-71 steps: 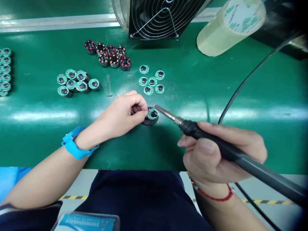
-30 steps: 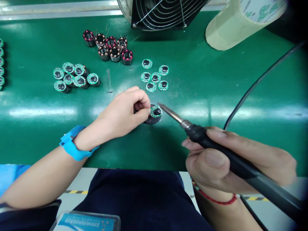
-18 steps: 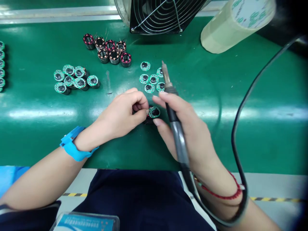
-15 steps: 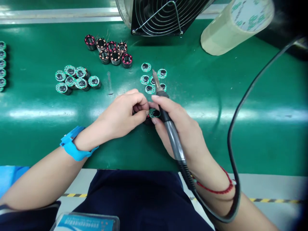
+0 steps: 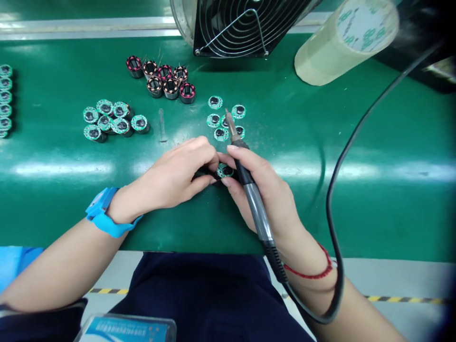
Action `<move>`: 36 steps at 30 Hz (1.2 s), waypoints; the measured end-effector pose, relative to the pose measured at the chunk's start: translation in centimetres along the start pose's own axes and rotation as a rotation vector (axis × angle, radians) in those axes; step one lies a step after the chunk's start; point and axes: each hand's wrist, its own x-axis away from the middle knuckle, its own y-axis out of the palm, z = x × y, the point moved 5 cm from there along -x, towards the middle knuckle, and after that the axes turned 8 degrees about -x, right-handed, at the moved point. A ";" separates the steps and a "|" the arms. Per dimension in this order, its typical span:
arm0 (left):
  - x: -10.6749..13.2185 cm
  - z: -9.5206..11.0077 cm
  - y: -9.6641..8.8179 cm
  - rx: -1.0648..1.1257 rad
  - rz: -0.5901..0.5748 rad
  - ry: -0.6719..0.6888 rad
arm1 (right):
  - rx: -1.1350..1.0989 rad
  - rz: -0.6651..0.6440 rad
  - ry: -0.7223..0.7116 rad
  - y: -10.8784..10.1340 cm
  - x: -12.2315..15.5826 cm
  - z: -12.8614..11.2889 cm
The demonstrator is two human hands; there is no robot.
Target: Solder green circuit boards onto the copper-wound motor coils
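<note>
My left hand (image 5: 178, 173) pinches a small round motor coil topped with a green circuit board (image 5: 224, 170) on the green mat. My right hand (image 5: 269, 197) also touches that coil with thumb and forefinger while a black soldering iron (image 5: 249, 187) lies clamped along its palm, tip pointing away over the loose boards. The coil's dark body is mostly hidden between the fingers.
Loose green round boards (image 5: 224, 118) lie just beyond the hands. Bare copper coils (image 5: 164, 80) sit further back, finished coils (image 5: 114, 121) to the left, more at the far left edge (image 5: 6, 102). A fan (image 5: 242, 23), a tape roll (image 5: 342, 40) and the iron's cable (image 5: 338, 190) are on the right.
My right hand swung the soldering iron from pointing at the coil to pointing away, then came in and took hold of the coil beside my left hand's fingers.
</note>
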 end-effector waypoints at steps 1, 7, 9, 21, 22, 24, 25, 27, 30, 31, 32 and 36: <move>0.0 0.1 0.0 0.014 0.003 -0.007 | 0.004 0.004 -0.009 0.0 0.0 0.0; -0.3 0.5 0.1 0.142 0.049 -0.036 | 0.025 0.027 -0.056 -0.1 0.1 -0.2; -0.3 0.5 0.1 0.155 0.065 -0.062 | 0.039 0.052 -0.098 -0.3 0.2 -0.5; -0.1 -0.1 0.0 0.196 0.087 -0.187 | 0.209 0.091 -0.263 -0.8 0.6 -1.6; -0.1 -0.1 0.0 0.194 0.085 -0.197 | 0.207 0.099 -0.258 -0.8 0.6 -1.6; -0.2 -0.1 -0.1 0.192 0.077 -0.212 | 0.190 0.105 -0.242 -0.8 0.5 -1.6; -0.2 0.0 -0.1 0.190 0.075 -0.216 | 0.170 0.112 -0.227 -0.9 0.5 -1.6; -0.3 0.1 -0.2 0.182 0.073 -0.218 | 0.103 0.138 -0.194 -1.0 0.5 -1.4; -0.4 0.2 -0.3 0.151 0.079 -0.225 | -0.031 0.208 -0.153 -1.5 0.7 -1.2; -0.4 0.2 -0.3 0.138 0.080 -0.231 | -0.074 0.237 -0.140 -1.6 0.8 -1.0; -0.4 0.2 -0.2 0.124 0.081 -0.236 | -0.108 0.271 -0.126 -1.8 0.9 -0.9; -0.2 0.2 -0.3 0.085 0.097 -0.270 | -0.165 0.410 -0.089 -2.4 1.5 -0.8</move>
